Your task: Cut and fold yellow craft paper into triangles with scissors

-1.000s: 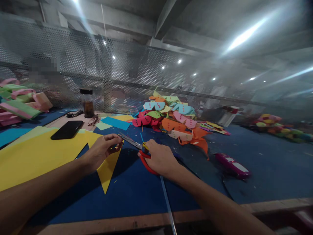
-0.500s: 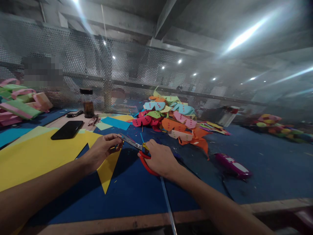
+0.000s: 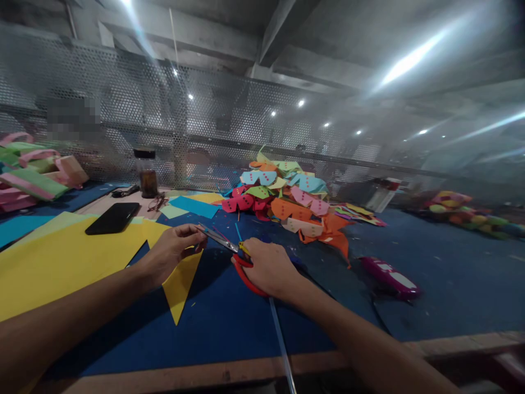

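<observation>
Since the scissors (image 3: 230, 246) seem stiff and light, the right hand (image 3: 268, 265) grips their red handles (image 3: 247, 278), the best spot; the left hand (image 3: 172, 249) pinches, on what I can't tell.

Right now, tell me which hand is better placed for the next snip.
Probably the right hand: it grips the red-handled scissors, whereas the left hand is up by the blade tips.
</observation>
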Motion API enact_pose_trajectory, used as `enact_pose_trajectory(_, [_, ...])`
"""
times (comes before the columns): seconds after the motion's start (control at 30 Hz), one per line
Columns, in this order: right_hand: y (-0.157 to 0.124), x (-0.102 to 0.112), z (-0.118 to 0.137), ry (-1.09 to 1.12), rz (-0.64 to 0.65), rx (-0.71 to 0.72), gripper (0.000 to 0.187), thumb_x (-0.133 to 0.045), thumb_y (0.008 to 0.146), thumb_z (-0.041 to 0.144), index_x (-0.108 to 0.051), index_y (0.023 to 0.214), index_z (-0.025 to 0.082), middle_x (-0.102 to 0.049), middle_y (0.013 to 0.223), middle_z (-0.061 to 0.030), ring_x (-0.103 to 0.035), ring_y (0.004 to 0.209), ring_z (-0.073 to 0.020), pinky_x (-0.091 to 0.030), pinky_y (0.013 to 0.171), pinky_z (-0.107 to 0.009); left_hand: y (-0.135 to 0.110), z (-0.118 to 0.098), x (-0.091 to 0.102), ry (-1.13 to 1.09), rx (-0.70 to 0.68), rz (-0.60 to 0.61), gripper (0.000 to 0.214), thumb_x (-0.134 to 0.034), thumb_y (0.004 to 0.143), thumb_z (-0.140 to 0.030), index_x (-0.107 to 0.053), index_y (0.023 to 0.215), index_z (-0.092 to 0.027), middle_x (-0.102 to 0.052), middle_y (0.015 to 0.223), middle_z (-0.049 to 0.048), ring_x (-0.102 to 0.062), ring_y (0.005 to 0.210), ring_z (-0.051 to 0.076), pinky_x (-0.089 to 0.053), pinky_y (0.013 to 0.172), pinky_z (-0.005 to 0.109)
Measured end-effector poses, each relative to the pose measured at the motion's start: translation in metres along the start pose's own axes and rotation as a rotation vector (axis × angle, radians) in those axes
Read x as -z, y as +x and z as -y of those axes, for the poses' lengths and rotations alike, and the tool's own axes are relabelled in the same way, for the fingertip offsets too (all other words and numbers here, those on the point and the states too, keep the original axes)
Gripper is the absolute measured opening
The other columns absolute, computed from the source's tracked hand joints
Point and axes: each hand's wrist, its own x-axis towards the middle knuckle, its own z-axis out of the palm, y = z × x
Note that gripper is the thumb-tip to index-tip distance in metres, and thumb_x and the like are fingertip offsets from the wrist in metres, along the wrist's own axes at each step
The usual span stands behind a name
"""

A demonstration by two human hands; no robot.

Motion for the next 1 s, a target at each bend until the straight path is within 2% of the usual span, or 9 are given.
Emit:
enact_pose_trajectory(0.6, [0.0024, 0.0019, -0.0018, -0.05, 0.032, -0.005, 0.034, -0.049, 0.096, 0.049, -0.066, 0.097, 0.02, -0.073, 0.098, -0.0073, -0.07, 0.087, -0.0249, -0.039, 0.07, -0.031, 0.0022, 0.0033, 0.0025, 0.038, -0.006, -0.001, 0.029, -0.091, 0.063, -0.033, -0.068, 0.07, -0.016, -0.066, 0.068, 0.0005, -0.057, 0.061, 0.011, -0.044, 0.058, 0.022])
enact_pose_trajectory(0.83, [0.0019, 0.0043, -0.0007, -0.047, 0.038, -0.021, 0.033, -0.049, 0.096, 0.049, -0.066, 0.097, 0.02, -0.074, 0.098, -0.0072, -0.071, 0.087, -0.0262, -0.04, 0.069, -0.031, 0.0011, 0.0008, 0.0004, 0.031, 0.002, -0.014, 0.034, -0.094, 0.058, -0.034, -0.068, 0.07, -0.016, -0.066, 0.067, 0.0001, -0.057, 0.061, 0.011, -0.044, 0.058, 0.022])
enact_pose_trajectory(1.0, [0.0021, 0.0068, -0.0002, -0.042, 0.048, -0.03, 0.032, -0.05, 0.096, 0.048, -0.066, 0.097, 0.02, -0.074, 0.097, -0.0074, -0.07, 0.088, -0.0252, -0.041, 0.07, -0.03, 0.0007, 0.0005, 0.0, 0.04, -0.015, 0.009, 0.031, -0.091, 0.062, -0.035, -0.068, 0.07, -0.016, -0.066, 0.068, 0.0008, -0.057, 0.062, 0.011, -0.045, 0.059, 0.022])
